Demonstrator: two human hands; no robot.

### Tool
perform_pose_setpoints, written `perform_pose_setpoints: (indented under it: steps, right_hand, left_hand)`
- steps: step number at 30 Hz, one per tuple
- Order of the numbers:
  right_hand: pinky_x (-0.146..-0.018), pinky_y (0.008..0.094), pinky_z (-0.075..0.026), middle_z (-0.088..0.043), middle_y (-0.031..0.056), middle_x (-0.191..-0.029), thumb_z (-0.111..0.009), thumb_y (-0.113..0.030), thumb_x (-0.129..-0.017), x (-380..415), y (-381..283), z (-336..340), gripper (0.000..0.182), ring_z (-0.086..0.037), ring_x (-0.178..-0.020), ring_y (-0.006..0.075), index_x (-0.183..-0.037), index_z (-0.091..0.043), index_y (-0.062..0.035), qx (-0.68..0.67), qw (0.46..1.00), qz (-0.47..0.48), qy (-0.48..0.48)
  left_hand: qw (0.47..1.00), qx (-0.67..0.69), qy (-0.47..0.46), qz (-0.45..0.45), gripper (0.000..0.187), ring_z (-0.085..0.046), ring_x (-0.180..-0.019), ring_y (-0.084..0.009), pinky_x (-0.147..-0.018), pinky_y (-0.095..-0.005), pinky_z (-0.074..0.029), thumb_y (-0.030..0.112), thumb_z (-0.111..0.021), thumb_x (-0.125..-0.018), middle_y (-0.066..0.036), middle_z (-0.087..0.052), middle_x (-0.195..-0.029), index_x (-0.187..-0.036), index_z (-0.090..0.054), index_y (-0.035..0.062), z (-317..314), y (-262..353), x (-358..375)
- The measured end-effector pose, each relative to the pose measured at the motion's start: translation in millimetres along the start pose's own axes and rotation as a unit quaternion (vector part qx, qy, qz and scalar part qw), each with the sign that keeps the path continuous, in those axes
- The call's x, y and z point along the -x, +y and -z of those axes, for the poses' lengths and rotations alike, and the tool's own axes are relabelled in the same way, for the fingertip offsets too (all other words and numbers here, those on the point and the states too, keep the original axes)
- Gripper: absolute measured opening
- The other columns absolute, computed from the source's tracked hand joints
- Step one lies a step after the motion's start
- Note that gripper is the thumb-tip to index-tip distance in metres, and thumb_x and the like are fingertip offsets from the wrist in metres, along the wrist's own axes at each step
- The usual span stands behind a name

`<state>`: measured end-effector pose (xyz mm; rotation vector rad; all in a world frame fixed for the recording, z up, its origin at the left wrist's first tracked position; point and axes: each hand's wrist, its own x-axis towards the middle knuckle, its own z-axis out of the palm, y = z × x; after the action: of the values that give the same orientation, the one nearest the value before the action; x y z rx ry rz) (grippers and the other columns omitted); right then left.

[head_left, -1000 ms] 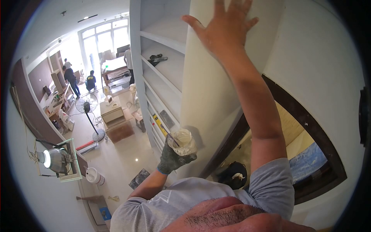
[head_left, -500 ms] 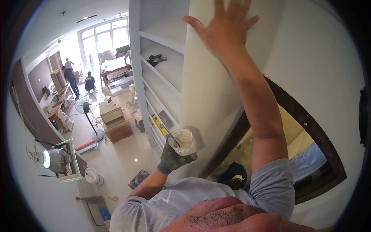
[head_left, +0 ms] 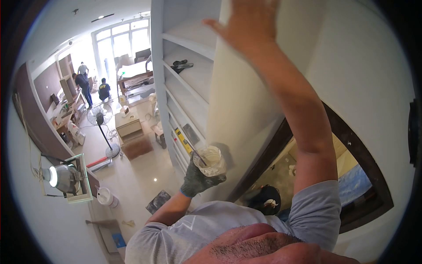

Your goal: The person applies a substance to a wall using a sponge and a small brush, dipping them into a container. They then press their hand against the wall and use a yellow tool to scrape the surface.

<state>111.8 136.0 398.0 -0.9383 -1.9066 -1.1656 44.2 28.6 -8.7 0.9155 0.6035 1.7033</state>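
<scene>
Low beside the shelves, my left hand [head_left: 196, 179] in a dark glove is closed around a plastic tub [head_left: 211, 162] smeared with whitish paste. A thin dark stick [head_left: 200, 156] leans inside the tub. Raised at the top of the view, my bare right hand [head_left: 251, 24] is at the pale wall panel [head_left: 241, 83], its thumb stretched out to the left. The other fingertips are cut off by the frame edge, and the hand is slightly blurred. No object shows in it.
White shelves [head_left: 187, 83] hold a yellow spirit level [head_left: 183, 141] and dark tools [head_left: 181, 66]. At right is a dark-framed opening [head_left: 358, 149]. A lit work lamp [head_left: 61, 178], a bucket [head_left: 107, 197] and a standing fan [head_left: 103, 132] are at left. Several people [head_left: 82, 88] are far back.
My right hand has shifted up and slightly left along the panel, its fingers now partly out of frame. The view has tilted slightly. My left hand still holds the tub.
</scene>
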Motion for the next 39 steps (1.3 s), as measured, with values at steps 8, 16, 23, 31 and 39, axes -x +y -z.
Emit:
perform_pose_setpoints:
  steps: [8, 16, 23, 31, 39]
  right_hand:
    - [-0.125, 0.0597, -0.003, -0.013, 0.0210, -0.169, -0.041, -0.068, -0.099, -30, -11, -6, 0.094, -0.004, -0.157, 0.0372, -0.160, -0.022, -0.0004, 0.087, 0.995, -0.038, -0.003]
    - [-0.122, 0.0588, -0.018, -0.027, 0.0159, -0.166, -0.058, -0.060, -0.095, -30, -39, -20, 0.083, -0.022, -0.154, 0.0341, -0.154, -0.041, -0.0043, 0.106, 0.986, 0.125, -0.013]
    - [-0.105, 0.0418, -0.046, -0.070, 0.0213, -0.122, -0.065, -0.055, -0.093, -18, -23, -39, 0.063, -0.062, -0.119, 0.0368, -0.124, -0.070, -0.0012, -0.320, 0.808, 0.393, -0.300]
    - [-0.121, 0.0543, -0.021, -0.038, 0.0204, -0.154, -0.057, -0.069, -0.090, 3, -15, -16, 0.089, -0.030, -0.147, 0.0355, -0.147, -0.045, -0.0009, 0.003, 0.984, 0.170, 0.049]
    - [-0.095, 0.0409, -0.051, -0.072, 0.0203, -0.110, -0.060, -0.048, -0.099, 24, -23, -55, 0.050, -0.068, -0.105, 0.0341, -0.115, -0.074, -0.0026, -0.492, 0.770, 0.323, -0.246]
  left_hand:
    - [0.931, 0.342, -0.036, 0.125, 0.065, -0.063, -0.115, -0.0281, -0.099, -0.0498, -0.051, 0.061, -0.032, -0.105, -0.009, -0.063, -0.129, -0.142, -0.051, 0.0118, 12, 1, -8]
    - [0.849, -0.481, 0.029, -0.217, 0.069, -0.059, -0.121, -0.0247, -0.111, -0.0440, -0.044, 0.063, -0.048, -0.100, -0.008, -0.060, -0.133, -0.144, -0.047, 0.0104, 21, 14, 16]
    - [0.995, 0.073, -0.063, -0.025, 0.061, -0.062, -0.114, -0.0267, -0.105, -0.0477, -0.048, 0.058, -0.051, -0.099, -0.008, -0.064, -0.125, -0.137, -0.052, 0.0100, 5, 18, 10]
    - [0.945, -0.307, 0.023, -0.112, 0.070, -0.062, -0.114, -0.0213, -0.106, -0.0411, -0.046, 0.036, -0.089, -0.077, -0.005, -0.065, -0.122, -0.132, -0.055, 0.0080, -10, 22, 17]
    - [0.939, -0.309, 0.035, -0.145, 0.075, -0.062, -0.116, -0.0215, -0.103, -0.0420, -0.050, 0.017, -0.089, -0.075, -0.007, -0.063, -0.122, -0.136, -0.047, 0.0079, -7, 16, 15]
